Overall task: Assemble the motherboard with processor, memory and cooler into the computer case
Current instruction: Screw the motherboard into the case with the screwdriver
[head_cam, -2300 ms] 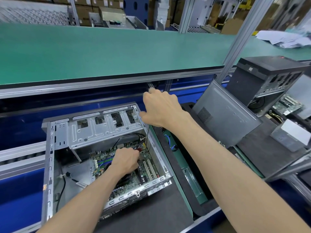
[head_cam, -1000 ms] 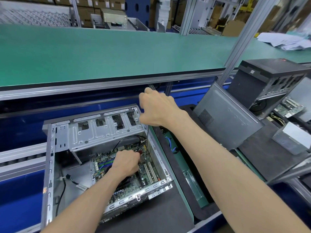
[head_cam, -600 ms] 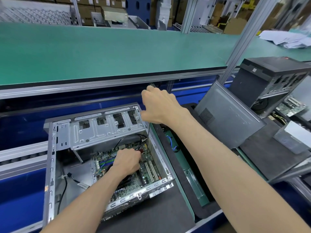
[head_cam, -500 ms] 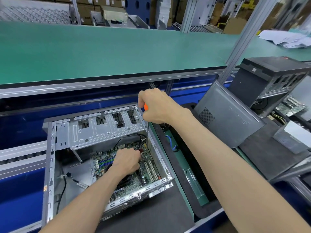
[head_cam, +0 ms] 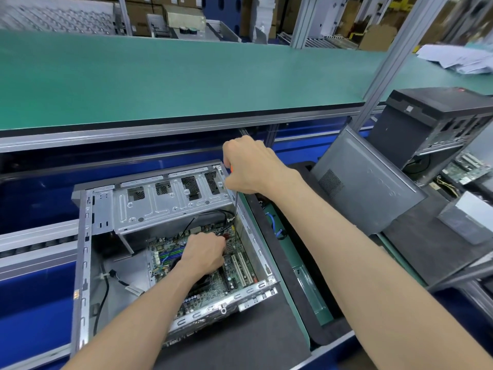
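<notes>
My right grip (head_cam: 249, 166) wraps a screwdriver (head_cam: 235, 209), handle mostly hidden; my left grip (head_cam: 204, 252), curled, covers the green motherboard (head_cam: 234, 276) inside the metal case (head_cam: 82, 249).

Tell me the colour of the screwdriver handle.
Orange; a sliver shows under the right hand on the screwdriver, head view.

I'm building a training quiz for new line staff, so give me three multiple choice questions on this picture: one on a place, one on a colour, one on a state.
1. Where does the motherboard lie?
A. inside the open computer case
B. on the upper shelf
C. on the floor

2. What colour is the upper shelf?
A. red
B. green
C. white

3. What is the right hand doing?
A. hanging open
B. pressing the shelf
C. gripping a screwdriver

Answers: 1 A, the board sits within the case walls; 2 B, its surface is green; 3 C, the fingers curl round the handle, shaft pointing down into the case.
</notes>
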